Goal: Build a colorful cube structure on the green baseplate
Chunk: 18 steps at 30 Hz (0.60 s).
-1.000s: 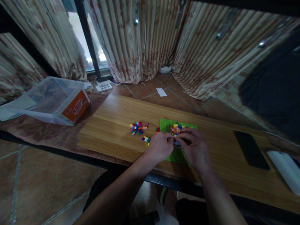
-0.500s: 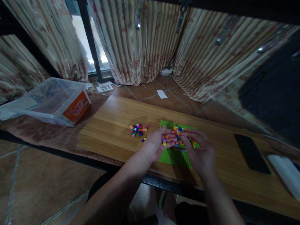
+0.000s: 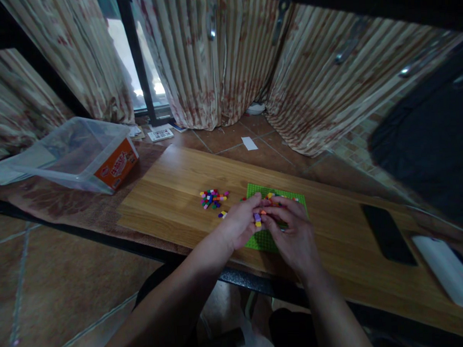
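Note:
Above the green studded baseplate (image 3: pixel 262 241), my left hand (image 3: pixel 241 221) is cupped with its palm turned up. It carries several small toy bricks (image 3: pixel 257 219), among them purple, yellow and orange ones. My right hand (image 3: pixel 293 229) has its thumb and fingers bent together at those bricks, touching or nearly touching the left palm. Whatever sits between its fingertips is hidden. Behind the hands, more colored bricks (image 3: pixel 271 196) stand on the baseplate, mostly covered by my fingers.
A loose pile of bricks (image 3: pixel 213 198) lies left of the baseplate on the wooden board (image 3: pixel 171 191). A clear plastic bin (image 3: pixel 81 154) with an orange label stands at far left. To the right lie a black phone (image 3: pixel 387 233) and a white object (image 3: pixel 446 269).
My right hand has moved left from over the baseplate to the bricks in my left palm, its fingers drawing closer together. The left hand has stayed nearly still.

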Motion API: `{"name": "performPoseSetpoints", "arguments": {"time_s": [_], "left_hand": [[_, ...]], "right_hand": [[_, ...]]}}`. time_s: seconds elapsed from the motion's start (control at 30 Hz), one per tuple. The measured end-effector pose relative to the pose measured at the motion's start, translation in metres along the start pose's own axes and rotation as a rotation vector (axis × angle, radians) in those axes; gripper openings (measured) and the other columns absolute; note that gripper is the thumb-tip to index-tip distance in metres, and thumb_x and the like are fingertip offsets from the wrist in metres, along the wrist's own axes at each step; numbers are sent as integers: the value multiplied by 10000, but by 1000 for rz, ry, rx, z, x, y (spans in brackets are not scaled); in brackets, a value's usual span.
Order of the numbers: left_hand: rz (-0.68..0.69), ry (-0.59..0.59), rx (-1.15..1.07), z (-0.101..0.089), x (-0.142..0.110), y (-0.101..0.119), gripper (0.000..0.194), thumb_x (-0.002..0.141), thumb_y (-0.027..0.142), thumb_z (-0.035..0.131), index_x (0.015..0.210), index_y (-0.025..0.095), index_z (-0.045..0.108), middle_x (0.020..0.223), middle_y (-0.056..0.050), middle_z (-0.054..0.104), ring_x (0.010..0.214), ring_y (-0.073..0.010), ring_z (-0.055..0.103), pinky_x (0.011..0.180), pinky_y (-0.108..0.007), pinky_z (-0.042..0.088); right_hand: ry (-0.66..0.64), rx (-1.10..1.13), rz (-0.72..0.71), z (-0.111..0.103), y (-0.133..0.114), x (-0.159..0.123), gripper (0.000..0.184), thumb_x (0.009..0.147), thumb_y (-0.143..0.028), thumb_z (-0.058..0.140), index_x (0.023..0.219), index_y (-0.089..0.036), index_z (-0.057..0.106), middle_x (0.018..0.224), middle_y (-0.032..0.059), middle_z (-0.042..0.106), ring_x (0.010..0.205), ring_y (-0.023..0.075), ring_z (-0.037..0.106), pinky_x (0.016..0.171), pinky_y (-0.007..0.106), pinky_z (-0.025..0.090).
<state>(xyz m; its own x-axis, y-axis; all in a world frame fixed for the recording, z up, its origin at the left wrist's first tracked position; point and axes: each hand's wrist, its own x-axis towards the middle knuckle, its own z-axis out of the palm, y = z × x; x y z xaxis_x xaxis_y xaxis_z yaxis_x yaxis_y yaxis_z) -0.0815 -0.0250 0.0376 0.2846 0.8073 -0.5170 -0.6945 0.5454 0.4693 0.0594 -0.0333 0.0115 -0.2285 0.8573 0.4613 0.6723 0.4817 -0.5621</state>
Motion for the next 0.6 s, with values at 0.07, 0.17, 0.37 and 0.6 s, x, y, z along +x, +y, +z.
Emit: {"name": "performPoseSetpoints", "arguments": {"time_s": [0.07,0.17,0.37,0.6], "left_hand": [[-6,-11,-1,1,-1,1,272,955,291,499,813,119,653,733,-55,635,635,-107,579,658,-238,482],[-13,-9,-3,-2,0,3,286,954,266,473,791,106,645,711,-73,638,645,-130,601,684,-269,513],[216,106,-49,-16,13,11,125,775,67,553,667,119,586,618,-16,566,542,-73,502,532,-192,390],[277,131,-32,-16,13,6,213,542,-7,521,690,126,598,675,-6,558,581,-87,495,504,-200,338]], "right_hand": [[22,17,-11,-2,-1,1,144,887,-328,606,927,-268,730,1172,65,663,1132,239,587,1003,489,463],[100,37,4,-8,1,3,156,894,-336,595,938,-253,720,1100,70,694,1071,230,625,975,467,485],[204,73,231,-21,15,1,251,870,-411,614,946,-200,726,943,74,735,807,199,685,752,365,561],[47,83,241,-23,18,-4,222,848,-397,623,878,-214,744,910,53,737,791,192,689,720,330,551]]}}
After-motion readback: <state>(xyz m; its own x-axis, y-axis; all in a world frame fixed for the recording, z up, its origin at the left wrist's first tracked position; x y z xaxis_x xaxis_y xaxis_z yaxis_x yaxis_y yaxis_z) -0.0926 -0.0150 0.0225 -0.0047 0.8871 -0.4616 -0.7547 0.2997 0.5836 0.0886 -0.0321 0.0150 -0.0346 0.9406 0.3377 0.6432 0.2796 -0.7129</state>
